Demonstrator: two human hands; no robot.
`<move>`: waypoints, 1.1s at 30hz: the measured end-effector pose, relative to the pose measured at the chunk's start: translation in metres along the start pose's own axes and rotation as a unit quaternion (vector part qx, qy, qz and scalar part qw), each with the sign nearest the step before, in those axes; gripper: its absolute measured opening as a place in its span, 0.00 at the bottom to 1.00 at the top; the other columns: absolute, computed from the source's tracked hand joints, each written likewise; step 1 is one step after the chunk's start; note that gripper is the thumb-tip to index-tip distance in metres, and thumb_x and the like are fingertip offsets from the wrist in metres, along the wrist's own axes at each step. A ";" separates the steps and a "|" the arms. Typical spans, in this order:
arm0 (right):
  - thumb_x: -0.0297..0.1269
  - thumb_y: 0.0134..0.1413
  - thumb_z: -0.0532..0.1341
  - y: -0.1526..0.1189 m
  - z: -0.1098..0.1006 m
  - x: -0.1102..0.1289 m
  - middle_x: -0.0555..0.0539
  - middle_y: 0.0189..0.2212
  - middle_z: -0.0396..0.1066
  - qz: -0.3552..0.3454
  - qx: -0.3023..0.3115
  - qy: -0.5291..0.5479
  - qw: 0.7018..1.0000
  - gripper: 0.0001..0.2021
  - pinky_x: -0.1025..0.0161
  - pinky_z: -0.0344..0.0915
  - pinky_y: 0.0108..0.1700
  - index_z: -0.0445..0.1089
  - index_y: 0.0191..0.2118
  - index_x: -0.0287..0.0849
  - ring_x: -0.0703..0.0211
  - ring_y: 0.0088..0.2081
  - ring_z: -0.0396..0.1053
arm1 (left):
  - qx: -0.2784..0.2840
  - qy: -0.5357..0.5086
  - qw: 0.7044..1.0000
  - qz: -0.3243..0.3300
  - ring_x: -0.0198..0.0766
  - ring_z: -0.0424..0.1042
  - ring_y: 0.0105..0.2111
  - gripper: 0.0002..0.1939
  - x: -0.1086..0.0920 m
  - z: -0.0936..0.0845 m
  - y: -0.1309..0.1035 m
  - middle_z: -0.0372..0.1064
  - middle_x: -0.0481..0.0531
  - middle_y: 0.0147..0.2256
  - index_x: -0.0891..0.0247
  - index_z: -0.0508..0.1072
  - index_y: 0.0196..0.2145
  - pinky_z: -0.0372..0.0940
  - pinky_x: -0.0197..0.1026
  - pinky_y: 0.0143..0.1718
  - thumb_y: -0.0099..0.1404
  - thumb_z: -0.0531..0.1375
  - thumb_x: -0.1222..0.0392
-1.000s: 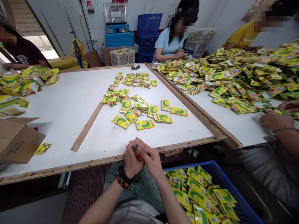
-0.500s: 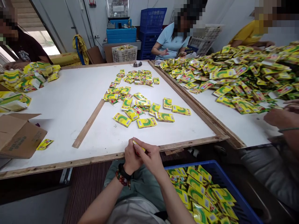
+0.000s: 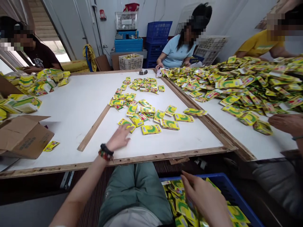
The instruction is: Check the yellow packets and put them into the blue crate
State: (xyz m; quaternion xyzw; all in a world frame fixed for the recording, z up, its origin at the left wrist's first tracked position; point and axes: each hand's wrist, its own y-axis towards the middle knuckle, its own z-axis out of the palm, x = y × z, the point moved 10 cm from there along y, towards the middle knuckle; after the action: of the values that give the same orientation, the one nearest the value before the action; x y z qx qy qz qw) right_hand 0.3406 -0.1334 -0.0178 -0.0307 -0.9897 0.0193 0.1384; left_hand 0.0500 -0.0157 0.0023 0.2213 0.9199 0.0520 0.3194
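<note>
Left hand spread and ungripping, fingers at a yellow box toward the table's front edge, right hand (grip unclear) above a blue crate.

Head-worn view, facing forward and down across a white table, right hand close below, perhaps blurred

My left hand reaches over a small, flat yellow carton with a green curved band; it lies slantwise on the white tabletop, partly covered by my fingers. Just beyond and to its right, matching cartons lie loose at mixed angles, some overlapping, several with a barcode showing. Below my right hand, more yellow-and-green cartons lie tilted and jumbled inside the blue basket.
</note>
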 end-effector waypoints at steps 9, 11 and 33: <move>0.42 0.60 0.54 0.006 0.018 0.077 0.39 0.54 0.69 -0.196 -0.081 0.130 0.968 0.21 0.49 0.69 0.50 0.66 0.58 0.45 0.45 0.54 0.68 | 0.126 0.130 0.983 -0.043 0.51 0.65 0.43 0.11 0.037 -0.002 0.048 0.71 0.57 0.37 0.62 0.74 0.36 0.59 0.48 0.47 0.53 0.63 0.58; 0.39 0.60 0.55 0.015 0.010 0.116 0.37 0.60 0.61 -0.239 -0.148 0.158 0.947 0.26 0.46 0.66 0.54 0.57 0.64 0.44 0.44 0.60 0.61 | 0.138 0.126 0.982 -0.025 0.46 0.68 0.39 0.10 0.011 0.005 0.029 0.70 0.55 0.38 0.61 0.74 0.37 0.61 0.44 0.43 0.56 0.60 0.59; 0.50 0.58 0.56 0.029 0.050 0.121 0.44 0.40 0.77 -0.065 0.029 0.674 0.735 0.20 0.52 0.68 0.49 0.77 0.43 0.41 0.48 0.43 0.73 | -0.349 -0.211 0.909 -0.087 0.48 0.72 0.44 0.30 -0.064 0.049 -0.067 0.68 0.62 0.47 0.59 0.52 0.51 0.66 0.51 0.45 0.57 0.63 0.52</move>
State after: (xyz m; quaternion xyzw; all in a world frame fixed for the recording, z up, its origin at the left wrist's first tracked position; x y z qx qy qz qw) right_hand 0.2123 -0.0975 -0.0339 0.0325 -0.6357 0.0134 0.7711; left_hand 0.0990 -0.1063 -0.0160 0.0201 0.7696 0.2941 0.5664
